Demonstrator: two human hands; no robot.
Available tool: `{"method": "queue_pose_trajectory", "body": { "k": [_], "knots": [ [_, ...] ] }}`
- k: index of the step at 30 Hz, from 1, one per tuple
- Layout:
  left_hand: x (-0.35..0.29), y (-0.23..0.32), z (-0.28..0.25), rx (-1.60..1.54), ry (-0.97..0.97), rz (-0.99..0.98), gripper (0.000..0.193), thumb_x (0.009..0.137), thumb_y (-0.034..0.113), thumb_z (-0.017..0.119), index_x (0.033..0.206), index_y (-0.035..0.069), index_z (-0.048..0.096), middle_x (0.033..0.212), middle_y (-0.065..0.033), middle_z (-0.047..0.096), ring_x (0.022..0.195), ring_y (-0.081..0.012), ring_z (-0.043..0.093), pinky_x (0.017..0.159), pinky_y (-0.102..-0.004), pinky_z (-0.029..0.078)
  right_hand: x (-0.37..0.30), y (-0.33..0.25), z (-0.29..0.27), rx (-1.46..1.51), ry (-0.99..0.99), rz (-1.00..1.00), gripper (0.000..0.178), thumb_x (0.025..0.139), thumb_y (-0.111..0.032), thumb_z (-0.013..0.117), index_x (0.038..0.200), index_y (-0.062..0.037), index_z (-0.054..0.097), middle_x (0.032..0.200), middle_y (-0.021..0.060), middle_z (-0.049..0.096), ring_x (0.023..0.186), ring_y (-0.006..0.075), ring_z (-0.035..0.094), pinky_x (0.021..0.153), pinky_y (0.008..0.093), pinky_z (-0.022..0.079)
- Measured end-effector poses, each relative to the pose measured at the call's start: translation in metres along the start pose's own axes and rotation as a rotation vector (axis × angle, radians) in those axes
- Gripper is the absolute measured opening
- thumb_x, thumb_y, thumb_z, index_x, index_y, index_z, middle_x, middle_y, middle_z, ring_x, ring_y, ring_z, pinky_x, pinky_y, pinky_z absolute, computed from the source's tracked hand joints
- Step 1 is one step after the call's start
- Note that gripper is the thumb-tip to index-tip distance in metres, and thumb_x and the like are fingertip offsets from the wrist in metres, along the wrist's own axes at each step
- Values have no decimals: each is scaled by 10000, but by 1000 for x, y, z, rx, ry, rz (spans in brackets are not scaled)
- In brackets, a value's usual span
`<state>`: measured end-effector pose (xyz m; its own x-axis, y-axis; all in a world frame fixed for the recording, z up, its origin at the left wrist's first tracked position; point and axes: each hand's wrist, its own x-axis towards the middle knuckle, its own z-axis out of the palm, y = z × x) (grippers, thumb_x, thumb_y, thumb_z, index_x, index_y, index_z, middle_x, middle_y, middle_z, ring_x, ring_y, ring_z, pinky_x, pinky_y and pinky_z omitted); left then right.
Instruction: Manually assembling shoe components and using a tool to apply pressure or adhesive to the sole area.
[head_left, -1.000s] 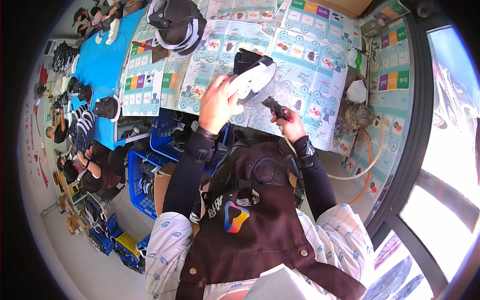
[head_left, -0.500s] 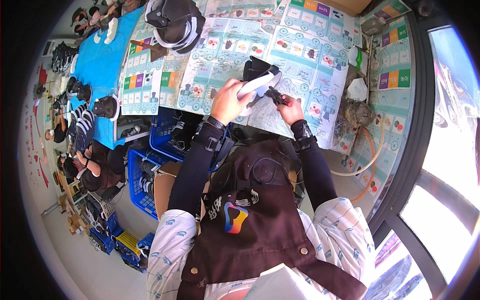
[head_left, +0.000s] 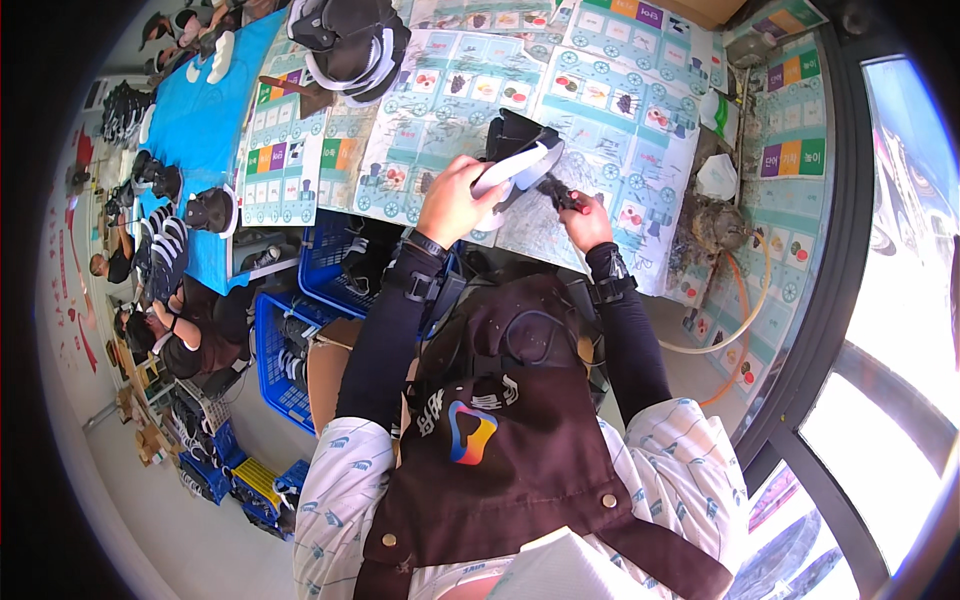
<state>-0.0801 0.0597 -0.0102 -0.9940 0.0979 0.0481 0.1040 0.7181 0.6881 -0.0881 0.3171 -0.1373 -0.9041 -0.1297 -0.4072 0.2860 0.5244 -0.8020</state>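
My left hand [head_left: 452, 203] is closed around a black shoe with a thick white sole [head_left: 517, 168], tilted just above the papered tabletop. The white sole edge faces up toward me, and the hand covers one end of the shoe. In the fist of my right hand [head_left: 590, 222] is a small dark hand tool with a red part [head_left: 566, 195]. Its dark front end points at the side of the shoe, close to the sole. Whether the tool touches the shoe, I cannot tell.
More black and white shoes [head_left: 350, 55] lie at the table's far left. A brown-handled tool [head_left: 285, 86] rests near them. Blue baskets [head_left: 284, 370] with shoes stand below left. Hoses [head_left: 745, 300] hang on the right. Another person [head_left: 190, 330] sits at the left beside a blue-topped table [head_left: 205, 130].
The tool in my right hand has turned slightly, and the hand has shifted a little to the right and down. My left hand and the shoe stay nearly in place.
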Motion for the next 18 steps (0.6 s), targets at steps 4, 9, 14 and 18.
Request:
{"method": "queue_pose_trajectory", "body": {
  "k": [4, 9, 14, 18],
  "knots": [
    [-1, 3, -1, 15, 18, 5, 321, 885, 245, 788, 1087, 2, 729, 999, -141, 679, 900, -343, 686, 785, -394, 537, -6, -7, 1, 12, 103, 0, 384, 788, -228, 653, 1112, -29, 711, 922, 281, 703, 931, 462, 682, 827, 476, 534],
    [-4, -4, -1, 1, 18, 23, 324, 881, 237, 790, 1100, 8, 729, 1003, -137, 681, 912, -335, 687, 790, -386, 538, -8, -10, -4, 3, 20, 5, 336, 802, -220, 631, 1076, -40, 706, 916, 291, 691, 914, 490, 667, 819, 511, 532],
    [-7, -8, -3, -1, -6, 3, 366, 871, 270, 790, 1121, 12, 723, 1031, -136, 678, 937, -339, 687, 822, -396, 543, -13, -17, -2, -34, 246, -42, 239, 820, -207, 613, 979, -41, 677, 891, 290, 685, 898, 506, 650, 783, 541, 517],
    [-7, -8, -4, -5, -18, -12, 410, 862, 311, 793, 1138, 17, 718, 1047, -139, 675, 948, -347, 684, 839, -408, 548, -15, -16, -1, -97, 267, -30, 229, 822, -206, 611, 968, -42, 676, 879, 290, 684, 897, 504, 654, 781, 546, 515]
  ]
}}
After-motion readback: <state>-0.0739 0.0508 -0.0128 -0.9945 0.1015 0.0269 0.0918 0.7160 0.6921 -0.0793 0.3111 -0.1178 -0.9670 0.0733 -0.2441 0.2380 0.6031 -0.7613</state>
